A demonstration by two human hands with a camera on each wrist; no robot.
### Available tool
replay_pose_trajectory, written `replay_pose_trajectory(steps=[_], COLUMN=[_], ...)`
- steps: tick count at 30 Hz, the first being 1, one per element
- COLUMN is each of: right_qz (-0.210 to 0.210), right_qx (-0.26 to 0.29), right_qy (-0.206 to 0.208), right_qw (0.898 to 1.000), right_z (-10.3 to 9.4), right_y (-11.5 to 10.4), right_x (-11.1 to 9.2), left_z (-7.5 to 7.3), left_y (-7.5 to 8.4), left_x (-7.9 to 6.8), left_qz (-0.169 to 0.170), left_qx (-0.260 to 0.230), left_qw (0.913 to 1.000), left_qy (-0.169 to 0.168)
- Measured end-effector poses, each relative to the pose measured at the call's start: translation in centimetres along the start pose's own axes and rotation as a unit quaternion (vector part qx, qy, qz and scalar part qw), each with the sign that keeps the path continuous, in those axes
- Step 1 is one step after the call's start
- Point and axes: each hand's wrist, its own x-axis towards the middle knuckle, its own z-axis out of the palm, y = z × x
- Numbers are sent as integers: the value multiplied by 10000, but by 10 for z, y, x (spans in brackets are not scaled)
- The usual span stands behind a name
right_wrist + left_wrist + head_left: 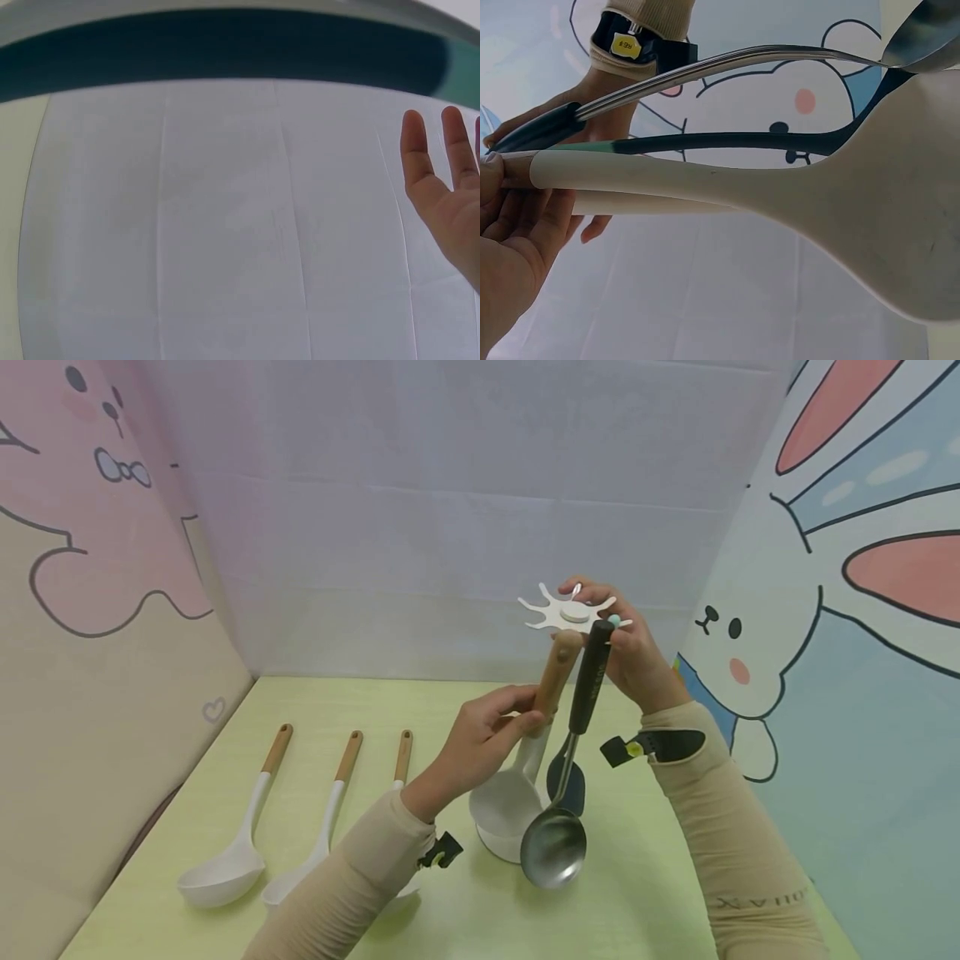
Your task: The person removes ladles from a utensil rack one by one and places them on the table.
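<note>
Only the head view shows hooks (553, 612); left grip (487, 727) pinches a wooden handle (558, 670), right grip's (634, 653) hold unclear.

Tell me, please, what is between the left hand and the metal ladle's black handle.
The head view shows a wooden handle there, pinched by the left hand.

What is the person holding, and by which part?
The left hand holds a white ladle by the lower part of its wooden handle. The right hand is at the rack's white top; whether it grips anything cannot be told.
</note>
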Motion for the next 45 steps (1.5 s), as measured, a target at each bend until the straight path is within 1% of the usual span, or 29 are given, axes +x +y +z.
replay_pose_trajectory(steps=[7,12,17,24,31,39,45], right_qz=[-54,-72,-37,126,3,-92,-225], right_qx=[117,188,68,-68,-51,-34,-46], right_qy=[-71,-63,33,283,186,134,288], right_qw=[9999,9998,10000,9995,9998,9999,9993], right_z=[2,1,1,1,2,3,4], right_y=[0,1,1,3,4,3,5], right_x=[1,1,0,1,1,1,-1], left_z=[-2,-2,-4,-8,-14,-22,-27], left_y=[2,1,2,0,-2,-7,-12], left_x=[-3,-4,-5,-9,-12,-16,-21], left_qz=[73,198,282,213,198,280,81], left_qx=[37,7,33,48,1,-25,22], left_qw=[10000,9998,9996,9998,9997,9994,9996], left_qy=[-5,-21,-14,22,125,181,252])
